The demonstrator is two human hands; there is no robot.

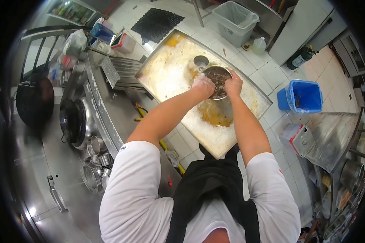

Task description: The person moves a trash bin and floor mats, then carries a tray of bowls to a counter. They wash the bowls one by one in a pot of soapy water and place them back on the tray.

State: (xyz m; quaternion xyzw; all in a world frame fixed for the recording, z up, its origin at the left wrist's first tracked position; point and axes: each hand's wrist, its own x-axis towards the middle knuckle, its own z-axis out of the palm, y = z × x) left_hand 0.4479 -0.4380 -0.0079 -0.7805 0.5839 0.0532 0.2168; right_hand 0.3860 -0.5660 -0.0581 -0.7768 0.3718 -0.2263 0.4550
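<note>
A round metal bowl [217, 82] with dark, speckled liquid or residue inside is over a large rectangular basin [255, 87] of foamy, yellowish water. My right hand [233, 84] grips its right rim. On the opposite side, my left hand [204, 86] is closed and covered in suds against the bowl's left edge; whatever its fingers hold is hidden by foam. Just beyond the bowl, a smaller round metal container [200, 61] pokes out of the suds. Orange-brown water shows through the foam below the bowl.
A steel counter [105, 101] runs along the left, with a wok [34, 101] and several metal pots [96, 145]. Blue bin [300, 96] and grey bin [235, 22] stand on the tiled floor. A black mat [156, 25] lies beyond the basin; a metal shelf [332, 141] is at right.
</note>
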